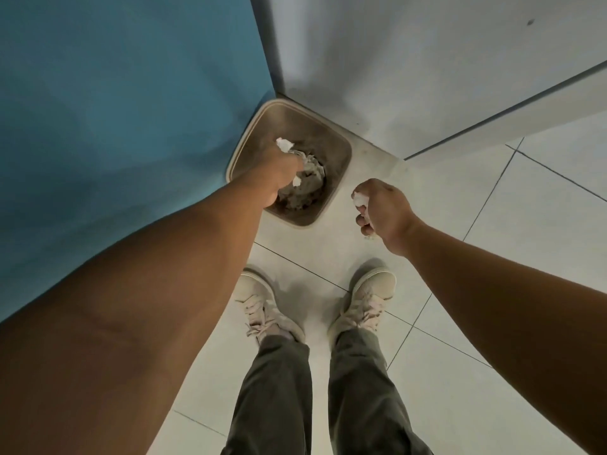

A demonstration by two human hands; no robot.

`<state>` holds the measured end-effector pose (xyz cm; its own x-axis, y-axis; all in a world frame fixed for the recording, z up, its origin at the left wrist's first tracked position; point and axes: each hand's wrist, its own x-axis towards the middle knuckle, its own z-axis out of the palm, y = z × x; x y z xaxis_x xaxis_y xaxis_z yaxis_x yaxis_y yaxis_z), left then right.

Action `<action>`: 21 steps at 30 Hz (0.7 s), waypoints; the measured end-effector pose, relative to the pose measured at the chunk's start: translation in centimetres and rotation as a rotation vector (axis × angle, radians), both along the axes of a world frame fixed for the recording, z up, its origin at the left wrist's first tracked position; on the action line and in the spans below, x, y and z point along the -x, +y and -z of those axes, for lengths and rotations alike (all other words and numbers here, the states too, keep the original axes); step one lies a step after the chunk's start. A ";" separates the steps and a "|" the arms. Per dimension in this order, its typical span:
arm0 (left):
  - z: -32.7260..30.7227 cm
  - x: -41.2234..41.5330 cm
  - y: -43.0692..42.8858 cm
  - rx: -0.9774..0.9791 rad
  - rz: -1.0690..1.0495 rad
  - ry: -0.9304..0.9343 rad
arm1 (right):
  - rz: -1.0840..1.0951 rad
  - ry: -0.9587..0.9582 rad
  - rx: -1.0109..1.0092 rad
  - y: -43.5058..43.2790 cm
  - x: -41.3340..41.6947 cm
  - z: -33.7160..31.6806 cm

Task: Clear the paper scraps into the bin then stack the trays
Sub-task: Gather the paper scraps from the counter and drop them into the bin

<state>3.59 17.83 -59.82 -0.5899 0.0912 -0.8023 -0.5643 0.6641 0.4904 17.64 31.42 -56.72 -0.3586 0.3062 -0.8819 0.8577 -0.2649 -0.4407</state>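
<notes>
While the white paper scraps (284, 144) are only partly on show, they sit bunched in the left hand (279, 169), whose fingers are curled tight round them. One tuft sticks out at the top of the fist and a smaller bit shows at its underside. That fist hangs directly over the open mouth of the bin (348, 156), a brown, square container with rounded corners and a pale rim, which stands on the floor in the corner. Down in the bin lies a heap of crumpled paper (305, 190), greyish in the shade and partly hidden behind the left hand. To the right of the bin, outside its rim and over bare floor, the right hand (382, 211) is clenched on a second wad (359, 198) of white paper, which peeps out by the thumb and again below the curled fingers; how much it holds cannot be told. The two hands are well apart, with the bin's near right corner between them. A blue panel (131, 110) rises on the left, just beside the bin's left edge, and a white wall (427, 60) meets it behind the bin. The floor (525, 241) is of pale tiles with dark joints. Nearest the camera, two light lace-up shoes (262, 307) stand side by side on the tiles, toes towards the bin, below grey-green trousers (279, 389).
</notes>
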 end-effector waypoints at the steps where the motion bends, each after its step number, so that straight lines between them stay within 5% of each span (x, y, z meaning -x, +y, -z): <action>1: 0.1 0.2 -0.1 0.010 0.002 0.005 | -0.001 0.011 -0.008 0.0 0.1 0.1; 12: -0.4 -0.7 -3.6 -0.029 -0.018 0.114 | -0.057 0.263 -0.098 -2.5 7.6 -0.7; 16: -0.8 -1.0 -4.5 -0.054 -0.012 0.099 | 0.016 0.210 -0.033 -3.3 10.4 1.5; 21: -2.1 -1.7 -5.6 -0.077 -0.011 0.098 | -0.151 0.174 -0.119 -3.2 10.0 1.4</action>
<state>5.28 12.21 -57.77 -0.6664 0.1429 -0.7317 -0.5185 0.6163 0.5927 7.64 28.22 -58.17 -0.5513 0.3359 -0.7637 0.7920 -0.0769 -0.6056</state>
